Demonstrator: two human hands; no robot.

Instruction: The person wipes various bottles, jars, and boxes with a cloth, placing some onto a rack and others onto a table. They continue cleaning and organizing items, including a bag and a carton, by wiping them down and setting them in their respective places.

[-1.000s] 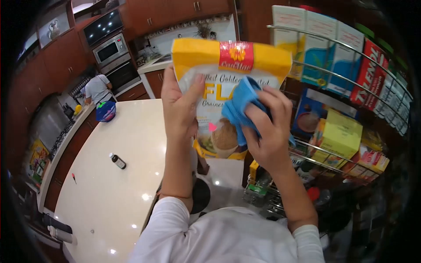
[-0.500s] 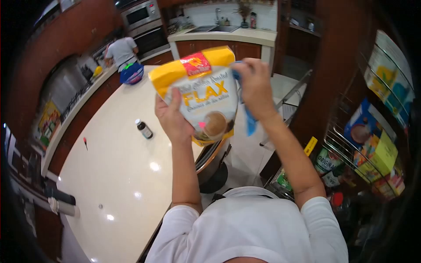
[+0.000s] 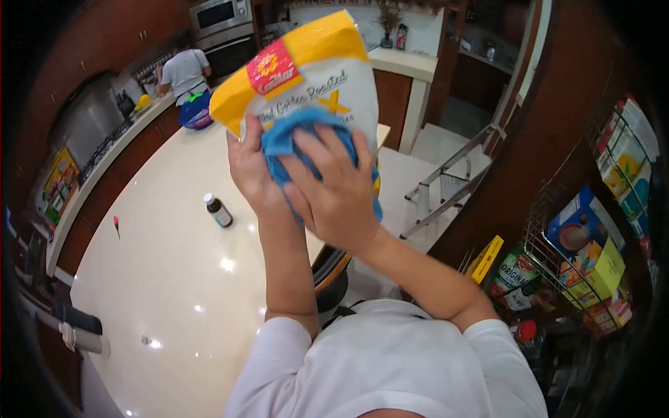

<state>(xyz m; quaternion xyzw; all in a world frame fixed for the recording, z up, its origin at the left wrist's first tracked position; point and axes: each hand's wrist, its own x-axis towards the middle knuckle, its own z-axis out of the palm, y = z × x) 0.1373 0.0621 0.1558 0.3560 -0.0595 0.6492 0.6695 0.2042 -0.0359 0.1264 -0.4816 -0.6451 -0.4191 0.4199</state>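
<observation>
A yellow and white bag of roasted flax (image 3: 334, 73) with a red label is held up in front of me. My left hand (image 3: 254, 174) grips it by its lower left side, thumb on the front. My right hand (image 3: 334, 181) presses a blue cloth (image 3: 282, 136) flat against the bag's front, its fingers bent over the cloth. Cloth and hand cover most of the large lettering and the lower part of the bag. On the table to the left stands a small dark bottle (image 3: 219, 211) with a white cap.
The long pale table (image 3: 160, 279) carries a blue bundle (image 3: 196, 111) at its far end and a tumbler (image 3: 87, 340) at the near left. A step ladder (image 3: 453, 184) and wire racks of packages (image 3: 585, 261) are to the right. Another person (image 3: 185, 73) stands at the far counter.
My right hand has moved from the bag's right edge onto its front, bringing the blue cloth with it. The bag is higher and closer, and my view has shifted slightly.
</observation>
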